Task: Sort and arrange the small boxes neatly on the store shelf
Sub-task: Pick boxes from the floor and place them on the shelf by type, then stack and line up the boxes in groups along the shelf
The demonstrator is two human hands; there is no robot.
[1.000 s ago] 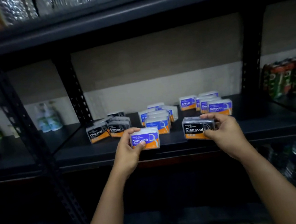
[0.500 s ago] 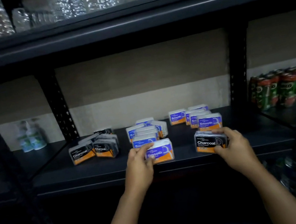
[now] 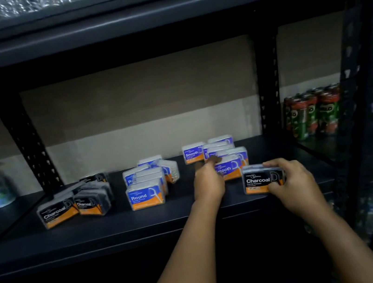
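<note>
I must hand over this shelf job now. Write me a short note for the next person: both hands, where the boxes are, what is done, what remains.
Left hand: sets a Smooth box at the front of the Smooth group, fingers on it.
Right hand: grips a Charcoal box at the shelf's front right, far from its kind.
Charcoal group is at left, untidy; Round group is in the middle.
Done: boxes mostly grouped by type.
Left: move the held Charcoal box to the left group, straighten all rows.

Dim, shadowy scene — soft motion blur, edges bowed by wide-angle distortion
</note>
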